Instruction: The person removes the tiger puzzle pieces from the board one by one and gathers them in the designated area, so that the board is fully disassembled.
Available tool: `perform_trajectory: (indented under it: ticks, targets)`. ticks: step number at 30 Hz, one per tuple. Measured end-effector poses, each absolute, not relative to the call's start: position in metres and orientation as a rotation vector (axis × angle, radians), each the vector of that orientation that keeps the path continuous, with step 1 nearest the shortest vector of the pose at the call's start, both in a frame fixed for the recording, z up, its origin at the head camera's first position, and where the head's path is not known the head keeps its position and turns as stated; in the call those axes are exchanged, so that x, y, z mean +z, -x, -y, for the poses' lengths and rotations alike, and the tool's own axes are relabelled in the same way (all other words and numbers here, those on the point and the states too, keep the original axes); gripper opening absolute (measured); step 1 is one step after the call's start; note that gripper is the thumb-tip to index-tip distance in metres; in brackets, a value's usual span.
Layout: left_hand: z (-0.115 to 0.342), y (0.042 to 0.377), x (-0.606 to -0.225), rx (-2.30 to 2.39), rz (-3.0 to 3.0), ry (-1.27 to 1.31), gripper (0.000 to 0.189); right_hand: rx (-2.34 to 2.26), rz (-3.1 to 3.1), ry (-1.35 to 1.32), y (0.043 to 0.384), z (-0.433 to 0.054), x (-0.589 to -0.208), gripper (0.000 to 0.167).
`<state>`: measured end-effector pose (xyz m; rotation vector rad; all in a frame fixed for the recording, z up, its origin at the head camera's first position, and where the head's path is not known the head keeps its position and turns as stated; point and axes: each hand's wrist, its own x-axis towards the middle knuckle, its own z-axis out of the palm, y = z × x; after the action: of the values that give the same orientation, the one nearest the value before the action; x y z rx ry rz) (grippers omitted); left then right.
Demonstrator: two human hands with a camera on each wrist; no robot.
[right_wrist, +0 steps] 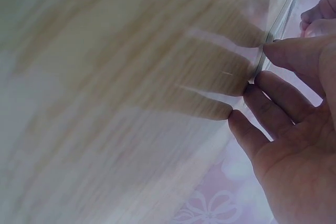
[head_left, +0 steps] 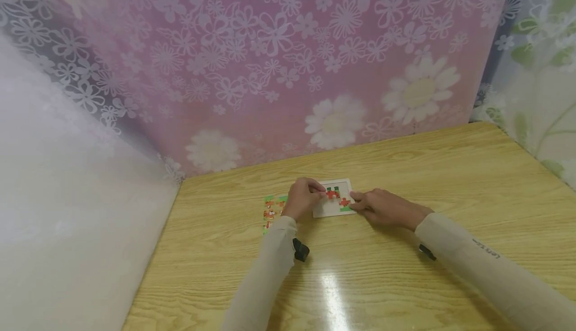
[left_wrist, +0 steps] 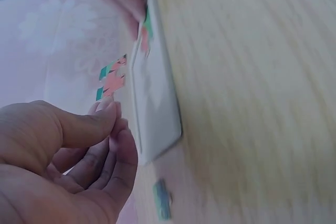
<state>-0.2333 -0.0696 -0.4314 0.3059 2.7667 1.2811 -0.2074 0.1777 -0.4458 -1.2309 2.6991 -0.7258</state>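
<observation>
A white puzzle tray [head_left: 320, 211] lies flat on the table. Above it, my left hand [head_left: 302, 198] pinches a red and green puzzle piece [head_left: 333, 193] between thumb and fingertips; the left wrist view shows this piece [left_wrist: 113, 78] raised off the tray. Another red and green puzzle piece [head_left: 345, 204] sits in the tray's lower right corner. My right hand [head_left: 386, 208] holds the tray's right edge between thumb and fingers, and in the right wrist view its fingertips [right_wrist: 237, 116] touch the tabletop.
More orange and green puzzle pieces [head_left: 269, 214] lie on the table left of the tray, partly hidden behind the left hand and wrist. The wooden table [head_left: 216, 266] meets a flowered pink cloth [head_left: 270, 96] behind and pale walls at both sides.
</observation>
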Motion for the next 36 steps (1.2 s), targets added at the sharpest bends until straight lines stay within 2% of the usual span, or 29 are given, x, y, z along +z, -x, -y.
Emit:
perform_trajectory:
  ticks: [18,36]
  targets:
    - [0.131,0.222,-0.426,1.228,-2.759,-0.162,0.004,-0.729,-2.712,1.274,0.207,-0.178,-0.447,0.026]
    - [0.153,0.206,-0.421,1.079,-2.749,-0.101,0.006,-0.767,-2.696,1.296,0.208,-0.178,-0.448,0.024]
